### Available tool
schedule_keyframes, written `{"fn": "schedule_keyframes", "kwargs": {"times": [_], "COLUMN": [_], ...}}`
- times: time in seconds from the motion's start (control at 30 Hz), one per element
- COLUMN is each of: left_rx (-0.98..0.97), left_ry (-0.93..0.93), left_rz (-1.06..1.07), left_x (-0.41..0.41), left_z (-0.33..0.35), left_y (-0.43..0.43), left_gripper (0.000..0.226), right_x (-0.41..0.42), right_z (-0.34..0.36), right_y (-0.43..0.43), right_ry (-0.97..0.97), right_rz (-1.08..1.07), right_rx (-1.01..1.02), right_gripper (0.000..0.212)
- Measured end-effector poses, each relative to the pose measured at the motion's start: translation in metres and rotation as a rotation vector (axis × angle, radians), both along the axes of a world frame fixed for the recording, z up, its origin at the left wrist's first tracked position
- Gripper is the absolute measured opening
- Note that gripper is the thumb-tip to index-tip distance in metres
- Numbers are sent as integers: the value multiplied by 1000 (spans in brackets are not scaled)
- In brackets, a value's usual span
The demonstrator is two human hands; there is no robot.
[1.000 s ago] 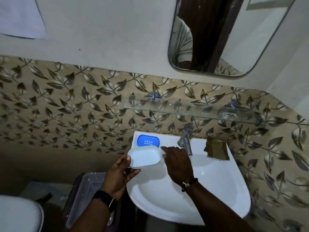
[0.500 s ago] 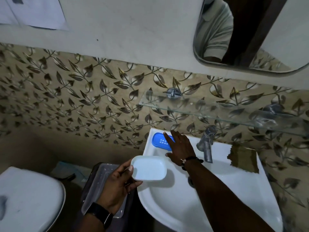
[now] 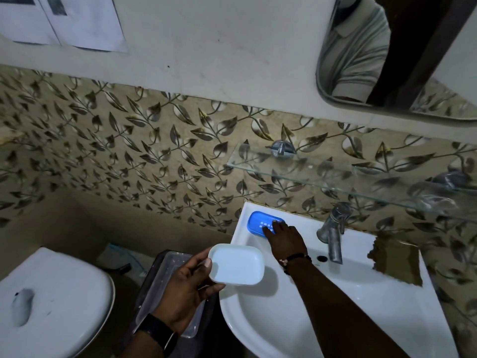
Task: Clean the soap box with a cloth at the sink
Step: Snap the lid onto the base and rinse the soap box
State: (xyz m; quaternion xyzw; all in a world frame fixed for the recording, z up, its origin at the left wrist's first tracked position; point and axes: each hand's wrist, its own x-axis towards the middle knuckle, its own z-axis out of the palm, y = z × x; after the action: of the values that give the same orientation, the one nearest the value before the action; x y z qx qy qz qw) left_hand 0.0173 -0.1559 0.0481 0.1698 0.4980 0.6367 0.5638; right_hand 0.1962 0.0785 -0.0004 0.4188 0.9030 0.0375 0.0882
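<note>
Fingers point(image 3: 212, 288) of L hand point(image 3: 185, 285) are curled under the white half point(image 3: 236, 264) of the soap box, thumb over its left rim. Firm hold; piece looks hollow side up, held over near-left edge of sink point(image 3: 361, 306). R hand point(image 3: 286, 240) reaches to far-left corner of sink. Its fingers point(image 3: 269, 229) lie fairly straight on the blue half point(image 3: 259, 223), touching the top, not wrapped round it as far as I can see. Blue half sits flat on sink ledge, slotted face up.

Cloth point(image 3: 395, 262): brown, lying on right ledge of sink, right of tap point(image 3: 333, 231), well apart from both hands. Neither hand on it. No water seen running.

Progress, my est.: early. Box is in two pcs, one in hand, other just touched. No wiping begun. Left to do: pick up cloth, wipe both halves in & out, prob. rinse, refit, set back.

Around: glass shelf point(image 3: 335, 177) above tap, mirror point(image 3: 361, 47) far right, toilet point(image 3: 51, 293) near left, bin point(image 3: 165, 275) below L hand.
</note>
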Motion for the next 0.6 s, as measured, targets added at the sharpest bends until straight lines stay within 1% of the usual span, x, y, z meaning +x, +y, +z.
{"fn": "schedule_keyframes", "kwargs": {"times": [0.23, 0.43, 0.6], "left_rx": [-3, 0, 3], "left_ry": [-1, -22, -39], "left_rz": [29, 40, 22], "left_x": [2, 4, 5], "left_z": [4, 6, 6], "left_y": [-3, -2, -2], "left_gripper": [41, 41, 39], "right_x": [5, 19, 25], "right_z": [8, 21, 36], "right_y": [-6, -16, -22], "right_ry": [-34, 41, 96], "right_rz": [22, -15, -37], "right_rx": [3, 14, 33], "right_gripper": [50, 45, 47]}}
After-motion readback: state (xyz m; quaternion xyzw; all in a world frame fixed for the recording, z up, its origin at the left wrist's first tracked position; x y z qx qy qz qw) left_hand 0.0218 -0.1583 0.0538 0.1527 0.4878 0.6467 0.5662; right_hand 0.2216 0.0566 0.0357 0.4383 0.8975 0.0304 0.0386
